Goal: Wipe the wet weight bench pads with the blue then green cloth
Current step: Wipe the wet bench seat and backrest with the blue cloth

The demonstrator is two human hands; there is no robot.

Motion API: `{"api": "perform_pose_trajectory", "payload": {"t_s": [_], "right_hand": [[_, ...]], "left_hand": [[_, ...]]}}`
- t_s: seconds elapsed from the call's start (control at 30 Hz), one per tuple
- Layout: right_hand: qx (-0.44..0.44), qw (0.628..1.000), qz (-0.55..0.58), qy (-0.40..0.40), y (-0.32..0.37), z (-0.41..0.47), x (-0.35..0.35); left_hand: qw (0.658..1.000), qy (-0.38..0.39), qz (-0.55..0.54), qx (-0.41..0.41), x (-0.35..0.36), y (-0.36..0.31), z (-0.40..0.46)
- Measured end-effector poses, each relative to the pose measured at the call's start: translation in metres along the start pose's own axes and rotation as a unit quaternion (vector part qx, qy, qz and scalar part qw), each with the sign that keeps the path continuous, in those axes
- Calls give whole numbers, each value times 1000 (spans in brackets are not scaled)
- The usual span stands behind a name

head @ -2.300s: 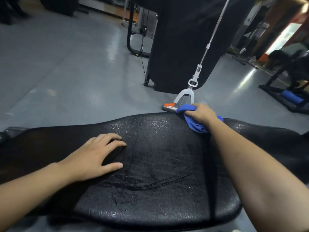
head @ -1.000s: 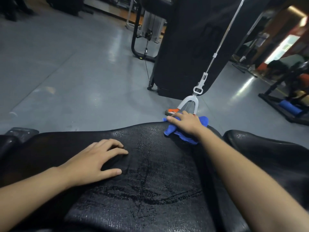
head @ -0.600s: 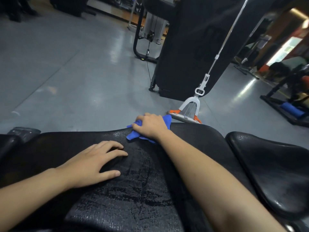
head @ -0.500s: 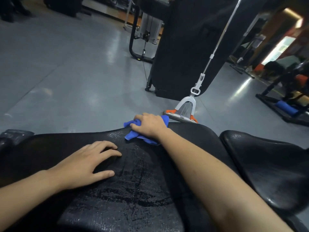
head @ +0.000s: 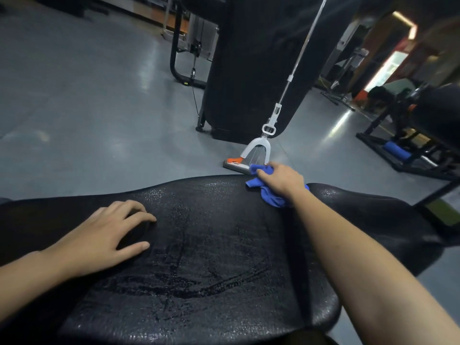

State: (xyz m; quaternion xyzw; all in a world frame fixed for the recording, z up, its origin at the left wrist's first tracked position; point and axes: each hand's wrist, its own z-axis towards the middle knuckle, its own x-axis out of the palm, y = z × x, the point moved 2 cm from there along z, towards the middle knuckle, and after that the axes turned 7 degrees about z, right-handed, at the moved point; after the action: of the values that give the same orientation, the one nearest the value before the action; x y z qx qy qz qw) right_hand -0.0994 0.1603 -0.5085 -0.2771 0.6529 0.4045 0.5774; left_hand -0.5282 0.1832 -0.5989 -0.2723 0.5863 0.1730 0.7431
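The black bench pad (head: 211, 245) fills the lower half of the head view, its surface shiny with water streaks. My right hand (head: 281, 179) presses the bunched blue cloth (head: 271, 199) against the pad's far edge, near the gap to a second black pad (head: 373, 220) on the right. My left hand (head: 104, 235) lies flat on the pad's left side with fingers spread, holding nothing. No green cloth is in view.
A squeegee mop (head: 251, 158) with a white yoke and long metal handle stands on the grey floor just beyond the bench. Behind it rises a large black punching bag (head: 249, 66). Gym machines stand at the back (head: 189, 46) and far right (head: 410, 145).
My right hand has swept the blue cloth from the middle of the pad's far edge back to the right end. My left hand has stayed flat in place.
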Motion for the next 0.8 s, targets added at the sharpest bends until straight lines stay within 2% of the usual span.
{"api": "perform_pose_trajectory", "payload": {"t_s": [0.17,0.47,0.6,0.8], "right_hand": [[-5,999,-11,-38,5,-8,9],[-72,993,-93,-16,40,-6,24],[-122,988,-93,-6,82,-10,40],[-222,971,-86,26,187,-37,89]], "left_hand": [[1000,5,-4,9,-1,4,-6],[1000,18,-14,10,-4,31,-38],[1000,18,-16,1,-7,47,-56],[1000,21,-10,-13,-10,70,-82]]}}
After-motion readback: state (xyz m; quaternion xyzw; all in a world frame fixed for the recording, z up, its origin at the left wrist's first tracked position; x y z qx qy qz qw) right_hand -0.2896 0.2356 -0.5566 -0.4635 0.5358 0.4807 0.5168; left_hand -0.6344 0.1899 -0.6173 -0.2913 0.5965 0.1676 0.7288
